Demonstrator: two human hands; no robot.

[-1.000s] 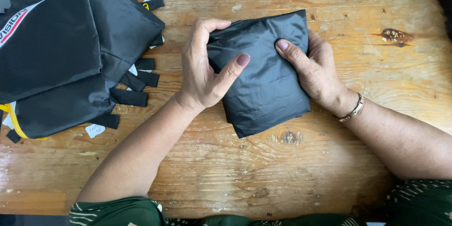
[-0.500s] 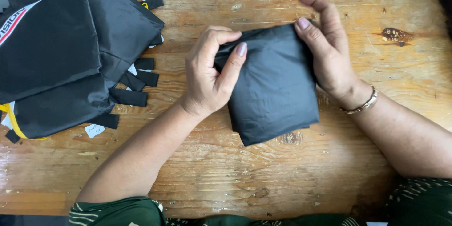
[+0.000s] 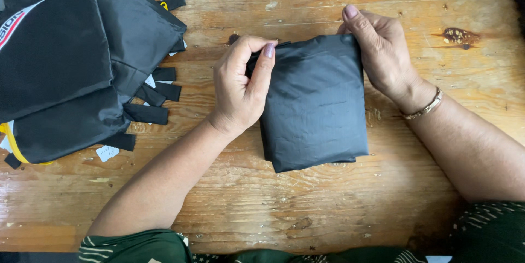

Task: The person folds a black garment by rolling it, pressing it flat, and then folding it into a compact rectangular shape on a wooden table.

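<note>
Folded black nylon fabric bundle [image 3: 314, 104] lies mid worn wooden counter [image 3: 328, 208], looks nearly done. Left hand [image 3: 240, 90] pinches its top-left corner, right hand [image 3: 383, 52] grips top-right edge. Finished black pile w/ straps [image 3: 76, 60] sits at left.

Folded fabric bundle [image 3: 314, 104]: uniform black, faint sheen, no print visible. Stack of bags [image 3: 71, 60] at the left: black, with black straps [image 3: 147, 113]; topmost panel carries a white band with red and black lettering at its upper left corner; yellow trim [image 3: 12, 145] on the lower left edge; small white tags [image 3: 107, 153] poking out. Counter [image 3: 306, 208]: orange-brown wood, streaked grain, pale worn patches, dark knots. Left hand [image 3: 240, 90] and right hand [image 3: 380, 49]: nails painted mauve-pink. Bracelet [image 3: 424, 107] on right wrist: gold-toned. Sleeves [image 3: 131, 246]: dark green with thin pale stripes.
</note>
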